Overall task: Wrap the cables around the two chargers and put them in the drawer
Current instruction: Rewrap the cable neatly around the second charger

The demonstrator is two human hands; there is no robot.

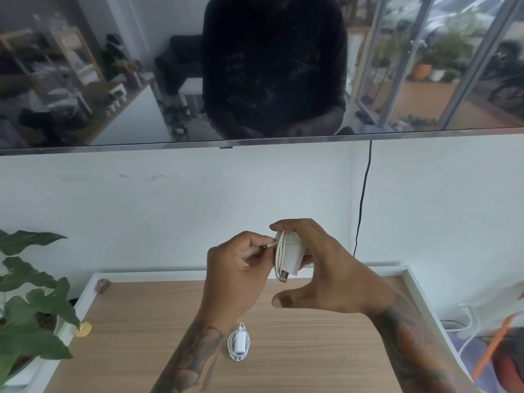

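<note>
A white charger [292, 258] with its prongs pointing down is held in the air above the wooden cabinet top [297, 336]. My right hand [320, 275] grips it with fingers over its top and back, thumb spread below. White cable loops lie around the charger's left side. My left hand [241, 268] pinches the cable's free end [269, 245] just left of the charger. A second white charger [238, 342], with its cable coiled around it, lies on the wood between my forearms. No drawer is visible.
A dark TV screen [113, 80] hangs on the white wall above, with a black cord [364, 199] dropping from it. A leafy potted plant [31, 310] stands at the left edge. A small yellow disc [83, 329] lies on the cabinet's white rim. Cables and orange items lie at lower right.
</note>
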